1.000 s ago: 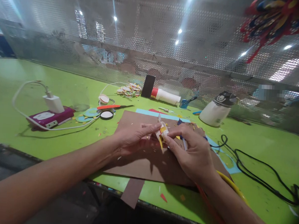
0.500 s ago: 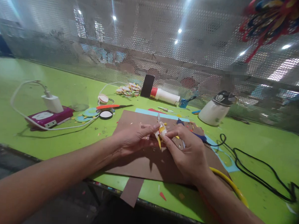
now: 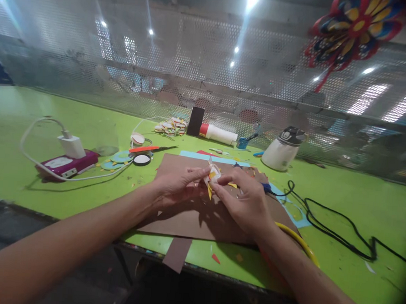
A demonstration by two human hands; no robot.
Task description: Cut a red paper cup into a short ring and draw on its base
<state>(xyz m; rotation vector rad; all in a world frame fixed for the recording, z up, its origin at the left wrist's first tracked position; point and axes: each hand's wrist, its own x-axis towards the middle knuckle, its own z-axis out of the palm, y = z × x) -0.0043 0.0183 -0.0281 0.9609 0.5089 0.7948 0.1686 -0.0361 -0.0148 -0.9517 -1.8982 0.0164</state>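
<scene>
Shifted since the earlier frame: the view, now showing more of the hanging flower ornament (image 3: 359, 26) at upper right. Both hands are keeping almost the same pose.

Item: small white-and-yellow paper piece (image 3: 213, 174), one yellow point hanging downward; it is being held between the two hands, above the brown board (image 3: 192, 222).
Left hand (image 3: 175, 187): grip closing on the piece's left side, thumb uppermost.
Right hand (image 3: 246, 200): grip pinching its right side between thumb and fingers.

Table (image 3: 93, 205), green: carrying the board, with light blue paper (image 3: 290, 210) showing beyond its edges.
Left side: white charger (image 3: 72, 145) sitting plugged into a purple power strip (image 3: 80, 165); orange-handled tool (image 3: 144, 150) lying near a round black-rimmed item (image 3: 141, 159).
Rear: white disc pieces (image 3: 172, 127) lying heaped, a dark slab (image 3: 195, 121) leaning, a red-and-white cylinder (image 3: 220, 135) lying beside it.
Right side: dark-topped white container (image 3: 279, 154) standing; black cord (image 3: 338, 215) looping.
</scene>
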